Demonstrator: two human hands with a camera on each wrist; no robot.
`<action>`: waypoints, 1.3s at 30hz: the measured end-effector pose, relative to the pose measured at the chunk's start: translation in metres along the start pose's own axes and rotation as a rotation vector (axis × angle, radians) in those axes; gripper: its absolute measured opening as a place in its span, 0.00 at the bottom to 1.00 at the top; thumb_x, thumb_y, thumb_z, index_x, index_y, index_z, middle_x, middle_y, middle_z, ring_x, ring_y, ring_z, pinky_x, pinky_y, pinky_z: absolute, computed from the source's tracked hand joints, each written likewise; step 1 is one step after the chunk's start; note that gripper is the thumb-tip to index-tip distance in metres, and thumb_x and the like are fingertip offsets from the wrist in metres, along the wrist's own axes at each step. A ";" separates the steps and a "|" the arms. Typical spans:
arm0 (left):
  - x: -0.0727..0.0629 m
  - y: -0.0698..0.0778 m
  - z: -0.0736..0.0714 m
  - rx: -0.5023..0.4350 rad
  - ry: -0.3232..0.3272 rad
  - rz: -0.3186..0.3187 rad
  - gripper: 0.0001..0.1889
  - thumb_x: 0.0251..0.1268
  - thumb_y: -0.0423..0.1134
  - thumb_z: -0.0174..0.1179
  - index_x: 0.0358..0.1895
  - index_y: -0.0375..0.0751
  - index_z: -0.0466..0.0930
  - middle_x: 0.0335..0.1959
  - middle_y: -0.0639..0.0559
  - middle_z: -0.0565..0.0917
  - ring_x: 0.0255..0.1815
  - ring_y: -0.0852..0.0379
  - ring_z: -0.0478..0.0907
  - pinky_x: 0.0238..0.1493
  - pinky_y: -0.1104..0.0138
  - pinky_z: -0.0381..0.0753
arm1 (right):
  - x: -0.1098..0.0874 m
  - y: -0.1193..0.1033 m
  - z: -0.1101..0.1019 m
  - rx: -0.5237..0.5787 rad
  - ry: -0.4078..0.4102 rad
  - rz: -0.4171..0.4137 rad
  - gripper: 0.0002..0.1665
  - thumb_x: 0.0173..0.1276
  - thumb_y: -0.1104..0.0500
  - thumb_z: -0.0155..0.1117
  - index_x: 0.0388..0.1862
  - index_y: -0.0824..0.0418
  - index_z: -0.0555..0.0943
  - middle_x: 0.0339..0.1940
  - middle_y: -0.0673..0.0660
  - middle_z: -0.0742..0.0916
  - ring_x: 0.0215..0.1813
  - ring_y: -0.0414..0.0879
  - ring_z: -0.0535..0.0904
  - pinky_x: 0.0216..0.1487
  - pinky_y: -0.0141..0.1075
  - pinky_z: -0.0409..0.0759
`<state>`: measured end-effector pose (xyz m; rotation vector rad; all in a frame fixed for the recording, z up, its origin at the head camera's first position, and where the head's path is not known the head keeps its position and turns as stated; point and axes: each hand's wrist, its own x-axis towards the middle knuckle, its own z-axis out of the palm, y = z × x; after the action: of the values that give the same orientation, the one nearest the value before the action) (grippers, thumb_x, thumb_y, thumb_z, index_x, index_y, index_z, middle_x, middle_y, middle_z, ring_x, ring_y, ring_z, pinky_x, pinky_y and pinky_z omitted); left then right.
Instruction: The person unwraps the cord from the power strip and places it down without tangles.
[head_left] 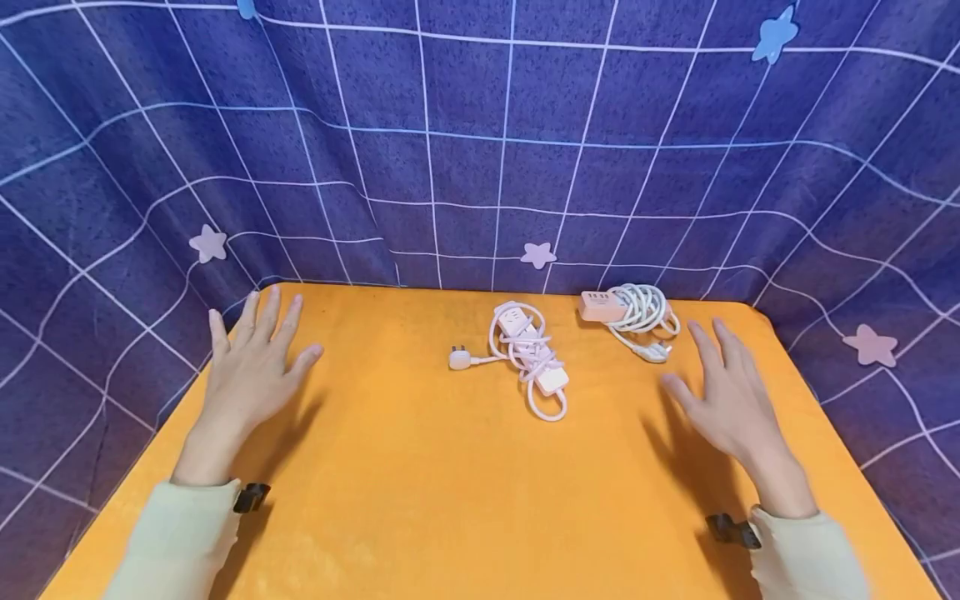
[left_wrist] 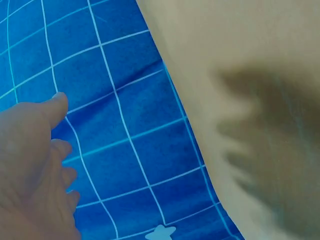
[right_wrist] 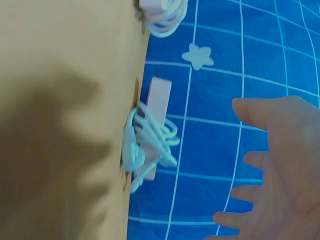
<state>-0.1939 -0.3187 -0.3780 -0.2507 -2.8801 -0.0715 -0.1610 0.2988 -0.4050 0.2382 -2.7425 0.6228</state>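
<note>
Both hands are up over an orange table, fingers spread and thumbs pointing inward, shadows falling on the top below them. The left hand is off on the left side near the far edge, well apart from the cords. The right hand is way closer to the action, with its thumb near a white plug but not touching it.

That plug belongs to a pink power strip sitting by the far edge, right of center, with a whitish cord bundled around its right part. The other one, a white power strip, lies slantwise around the middle, its pale cord looped messily round it and its own plug sticking out left.

Behind it all hangs a blue gridded cloth with stars on it. Pale green sleeves on both arms, btw.
</note>
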 end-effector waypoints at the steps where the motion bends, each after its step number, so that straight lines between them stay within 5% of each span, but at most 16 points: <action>1: 0.001 0.001 0.000 -0.005 -0.002 0.009 0.42 0.85 0.66 0.38 0.88 0.47 0.39 0.89 0.44 0.33 0.88 0.41 0.23 0.75 0.35 0.10 | 0.002 -0.003 0.001 0.021 0.001 0.003 0.50 0.77 0.43 0.65 0.87 0.60 0.55 0.85 0.75 0.56 0.80 0.81 0.53 0.73 0.77 0.53; 11: 0.013 0.010 0.004 -0.028 0.008 0.090 0.42 0.85 0.63 0.44 0.88 0.46 0.43 0.89 0.43 0.36 0.88 0.37 0.30 0.76 0.35 0.12 | 0.014 -0.038 0.021 0.191 0.026 -0.047 0.42 0.73 0.52 0.71 0.81 0.61 0.66 0.78 0.71 0.70 0.78 0.71 0.65 0.71 0.71 0.64; 20: 0.031 0.038 0.006 -0.082 -0.028 0.152 0.41 0.85 0.62 0.45 0.89 0.49 0.41 0.89 0.45 0.38 0.89 0.39 0.34 0.80 0.36 0.19 | 0.009 -0.058 0.052 0.189 -0.010 -0.133 0.38 0.72 0.55 0.72 0.76 0.66 0.69 0.75 0.70 0.74 0.75 0.70 0.70 0.72 0.68 0.68; 30: 0.043 0.063 0.021 -0.228 -0.018 0.249 0.38 0.84 0.58 0.52 0.87 0.46 0.54 0.88 0.42 0.50 0.88 0.38 0.46 0.84 0.40 0.44 | 0.010 -0.066 0.075 0.197 -0.056 -0.168 0.37 0.71 0.56 0.73 0.74 0.65 0.71 0.75 0.68 0.74 0.73 0.67 0.73 0.73 0.65 0.70; 39: 0.056 0.090 0.030 -0.359 -0.091 0.271 0.34 0.82 0.54 0.58 0.83 0.45 0.64 0.85 0.42 0.59 0.84 0.35 0.57 0.79 0.37 0.59 | 0.013 -0.075 0.091 0.216 -0.095 -0.186 0.36 0.69 0.54 0.76 0.71 0.64 0.74 0.76 0.69 0.73 0.75 0.68 0.72 0.74 0.65 0.69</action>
<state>-0.2387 -0.2192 -0.3910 -0.7239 -2.8735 -0.5408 -0.1804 0.1904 -0.4486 0.5793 -2.6977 0.8754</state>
